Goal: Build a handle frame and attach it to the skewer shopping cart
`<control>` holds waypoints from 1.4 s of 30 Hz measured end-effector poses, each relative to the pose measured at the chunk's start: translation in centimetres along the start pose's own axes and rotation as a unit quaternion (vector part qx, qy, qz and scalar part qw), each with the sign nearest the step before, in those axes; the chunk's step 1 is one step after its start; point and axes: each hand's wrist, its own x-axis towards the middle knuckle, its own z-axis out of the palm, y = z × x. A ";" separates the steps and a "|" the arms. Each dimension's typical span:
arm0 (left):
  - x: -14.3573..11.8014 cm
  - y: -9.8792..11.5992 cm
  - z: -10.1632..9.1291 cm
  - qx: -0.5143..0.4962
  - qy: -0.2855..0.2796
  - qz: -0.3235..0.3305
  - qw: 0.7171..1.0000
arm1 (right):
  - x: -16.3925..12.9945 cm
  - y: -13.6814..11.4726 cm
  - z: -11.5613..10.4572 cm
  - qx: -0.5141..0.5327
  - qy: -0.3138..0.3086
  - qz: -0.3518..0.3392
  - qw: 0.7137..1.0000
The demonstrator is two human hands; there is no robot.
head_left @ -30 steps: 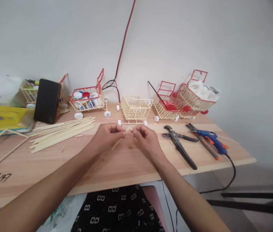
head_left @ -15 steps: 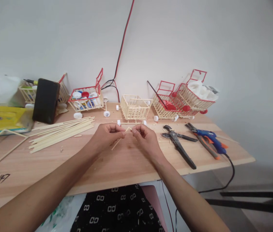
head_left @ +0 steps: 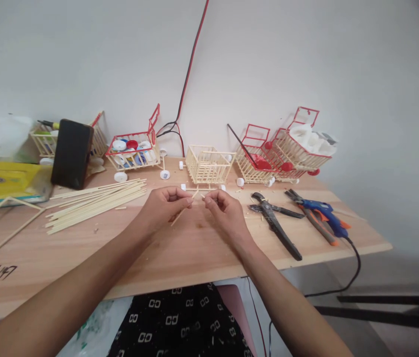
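My left hand (head_left: 168,204) is closed in a pinch on a thin wooden stick (head_left: 178,217), which slants from below the fingers up past the fingertips. Facing it, my right hand (head_left: 224,208) pinches a short wooden piece (head_left: 202,196), mostly covered by the fingers. A small gap shows between the two tips. Just behind the hands stands a miniature shopping cart (head_left: 209,166) of bare sticks with white wheels. A pile of loose wooden sticks (head_left: 98,206) lies left of my left hand.
Pruning shears (head_left: 274,223), pliers (head_left: 317,225) and a blue glue gun (head_left: 323,213) lie at right. Red-trimmed carts (head_left: 133,148) line the wall, one holding bottle caps. A dark phone (head_left: 72,154) leans at left, near a stick frame (head_left: 12,233) and a yellow packet (head_left: 5,181).
The stick and the short piece met in a corner between my fingertips; now their tips are slightly apart. The stick in my left hand points up more steeply.
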 end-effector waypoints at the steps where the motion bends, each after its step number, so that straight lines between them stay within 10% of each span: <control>1: 0.0 0.0 0.1 0.001 0.002 -0.002 1.000 | 0.0 0.0 0.0 0.002 -0.001 -0.001 1.000; 42: 0.2 -0.4 -0.2 0.067 -0.019 0.006 0.998 | -0.2 -0.3 0.1 -0.005 -0.008 -0.001 1.000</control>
